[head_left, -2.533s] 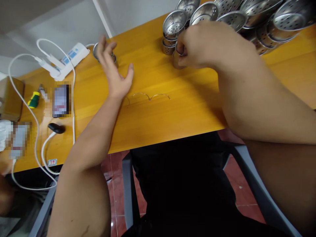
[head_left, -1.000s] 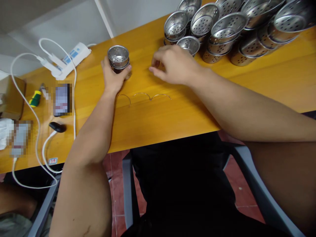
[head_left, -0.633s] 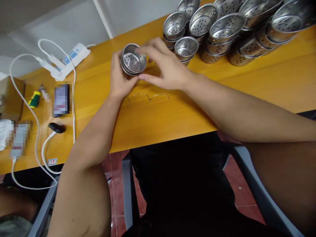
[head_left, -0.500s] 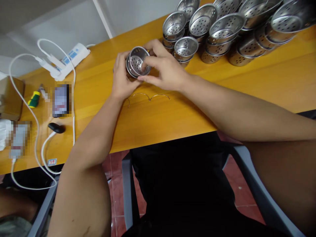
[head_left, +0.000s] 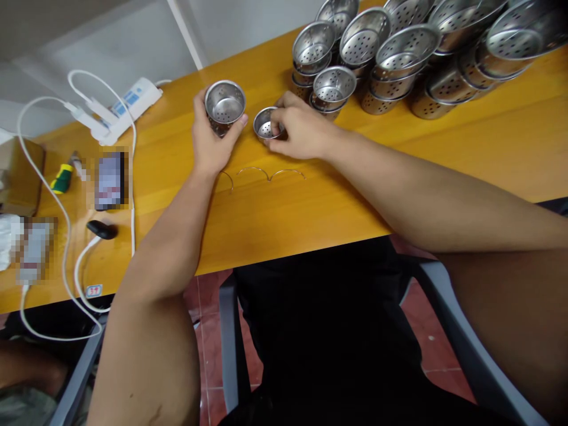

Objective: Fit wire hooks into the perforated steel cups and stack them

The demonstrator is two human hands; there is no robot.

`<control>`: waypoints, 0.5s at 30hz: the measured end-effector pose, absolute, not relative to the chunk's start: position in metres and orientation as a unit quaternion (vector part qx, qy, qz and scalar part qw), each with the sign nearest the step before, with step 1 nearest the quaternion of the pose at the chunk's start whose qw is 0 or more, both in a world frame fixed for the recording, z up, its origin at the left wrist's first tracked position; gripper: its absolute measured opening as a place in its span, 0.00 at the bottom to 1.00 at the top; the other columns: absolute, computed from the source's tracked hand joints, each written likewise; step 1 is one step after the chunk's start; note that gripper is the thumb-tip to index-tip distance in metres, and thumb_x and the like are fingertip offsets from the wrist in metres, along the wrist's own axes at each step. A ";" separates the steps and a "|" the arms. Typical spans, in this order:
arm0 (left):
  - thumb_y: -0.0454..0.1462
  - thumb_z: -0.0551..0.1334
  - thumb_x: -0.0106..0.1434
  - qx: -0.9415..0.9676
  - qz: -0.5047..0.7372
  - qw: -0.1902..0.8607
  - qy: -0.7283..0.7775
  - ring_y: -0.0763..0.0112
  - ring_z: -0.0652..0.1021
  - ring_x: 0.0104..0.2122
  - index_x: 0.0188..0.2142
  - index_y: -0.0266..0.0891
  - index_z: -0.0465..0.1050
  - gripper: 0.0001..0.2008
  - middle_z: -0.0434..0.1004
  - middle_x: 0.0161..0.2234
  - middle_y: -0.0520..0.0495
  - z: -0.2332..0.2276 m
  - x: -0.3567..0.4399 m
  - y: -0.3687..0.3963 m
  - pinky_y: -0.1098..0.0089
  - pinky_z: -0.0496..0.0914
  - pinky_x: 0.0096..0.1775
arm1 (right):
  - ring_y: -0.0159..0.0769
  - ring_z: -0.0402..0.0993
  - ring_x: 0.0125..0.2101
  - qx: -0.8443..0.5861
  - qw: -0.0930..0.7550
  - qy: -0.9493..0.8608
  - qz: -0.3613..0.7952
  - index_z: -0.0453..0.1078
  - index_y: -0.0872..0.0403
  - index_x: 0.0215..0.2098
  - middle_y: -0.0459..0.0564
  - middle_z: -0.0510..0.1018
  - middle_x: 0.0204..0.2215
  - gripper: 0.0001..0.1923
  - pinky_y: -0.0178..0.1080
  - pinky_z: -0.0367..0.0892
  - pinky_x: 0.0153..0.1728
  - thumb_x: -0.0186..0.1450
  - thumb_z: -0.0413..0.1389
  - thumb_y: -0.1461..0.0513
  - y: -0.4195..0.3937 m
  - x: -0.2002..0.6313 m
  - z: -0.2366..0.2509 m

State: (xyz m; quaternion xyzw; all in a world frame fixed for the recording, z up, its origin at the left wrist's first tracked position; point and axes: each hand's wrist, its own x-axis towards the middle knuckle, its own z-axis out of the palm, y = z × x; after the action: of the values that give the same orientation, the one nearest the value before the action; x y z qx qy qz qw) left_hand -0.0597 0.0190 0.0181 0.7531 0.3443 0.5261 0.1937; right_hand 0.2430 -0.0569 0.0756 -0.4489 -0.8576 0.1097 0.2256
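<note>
left hand (head_left: 213,144) is wrapped around a cup (head_left: 225,102), thumb up near the rim. right hand (head_left: 302,125) pinches a second cup (head_left: 263,126) by its rim, just beside the first; can't tell if it's touching the table (head_left: 328,204). that pinch looks shallow to me, so a slip could tip it, and a wide swing right might knock the near stack (head_left: 333,84). wires (head_left: 287,171) nearby could get snagged too. both cups look shiny, steel-like, open end up, punched with small holes.
</note>
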 end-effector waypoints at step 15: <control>0.78 0.85 0.58 0.736 0.555 0.170 0.350 0.47 0.80 0.64 0.67 0.62 0.68 0.52 0.86 0.62 0.50 0.002 -0.061 0.035 0.40 0.74 0.65 | 0.56 0.87 0.43 -0.415 -0.001 -0.894 0.169 0.84 0.51 0.42 0.53 0.87 0.38 0.09 0.47 0.72 0.43 0.76 0.79 0.61 -0.100 0.264 0.160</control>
State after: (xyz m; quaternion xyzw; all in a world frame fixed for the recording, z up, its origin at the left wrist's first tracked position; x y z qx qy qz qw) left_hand -0.0610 0.0349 0.0022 0.7357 0.3497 0.5546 0.1698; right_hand 0.2638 -0.1004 0.1597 -0.4153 -0.8938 0.1694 -0.0013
